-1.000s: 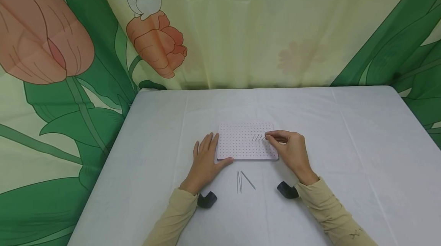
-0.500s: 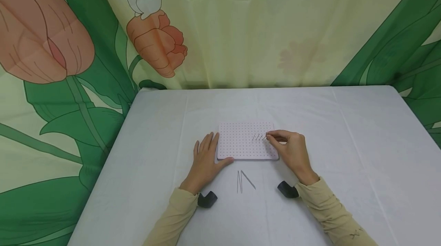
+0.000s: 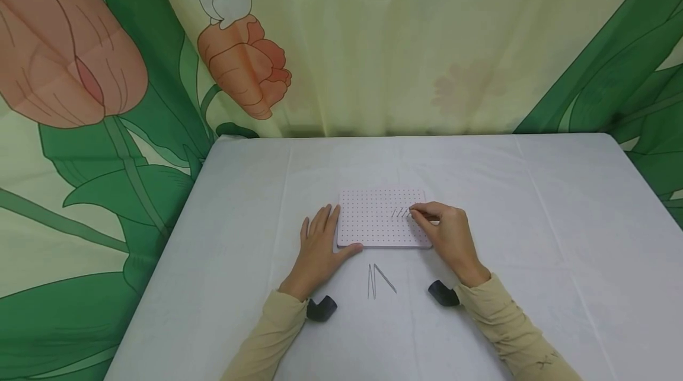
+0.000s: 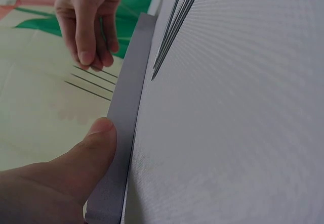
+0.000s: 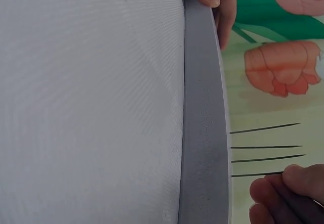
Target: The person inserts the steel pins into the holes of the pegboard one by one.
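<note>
A thin pin (image 5: 258, 174) rises from the right half of the perforated board (image 3: 368, 230), its top pinched in the right hand (image 3: 450, 240), which has shifted slightly left; the left hand (image 3: 319, 249), fingers spread, touches the board's left edge.

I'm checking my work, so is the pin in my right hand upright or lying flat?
Upright: the right wrist view shows the pin, pinched by your right hand, standing roughly square to the board.
</note>
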